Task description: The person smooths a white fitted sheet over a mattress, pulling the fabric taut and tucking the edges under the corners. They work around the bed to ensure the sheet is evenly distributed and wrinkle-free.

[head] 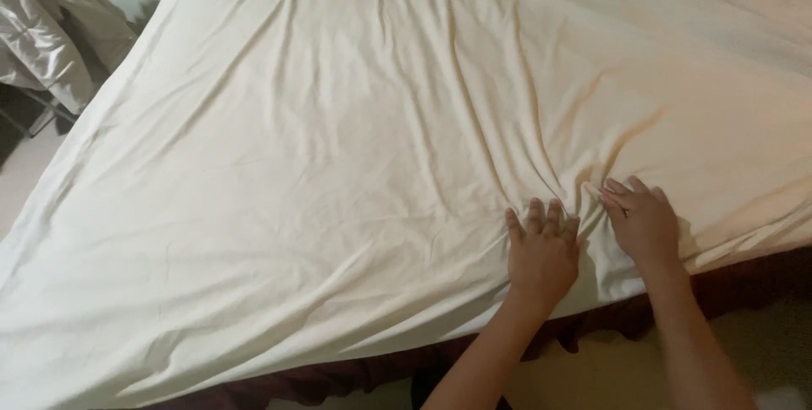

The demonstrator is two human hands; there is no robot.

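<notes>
1. Fingers (536,217) of the left hand (543,254) lie spread and flat on the sheet (321,148), palm down, grasping nothing.
2. Fingers (616,192) of the right hand (643,222) are also extended and pressed onto the sheet, released, with the fingertips at a bunch of creases.
3. The two hands rest side by side near the sheet's near edge, close together but not touching, the right one slightly farther in on the sheet than the left.
4. Both forearms reach in from below the sheet's near edge, bare to the bottom of the view.
5. The sheet is cream-coloured and covers the bed (355,376) almost wholly; long folds fan out across it from the spot just ahead of the hands toward its far side.
6. The sheet's near left part lies smoother, with only shallow wrinkles.
7. A dark maroon layer of the bed shows as a strip under the sheet's near edge, beneath the wrists.
8. Beyond the sheet's far left corner, a crumpled grey quilt (42,30) is heaped, shiny and padded, apart from the sheet.
9. Pale floor (21,177) shows beside the sheet's left edge, and more of it below the near edge by the forearms.
</notes>
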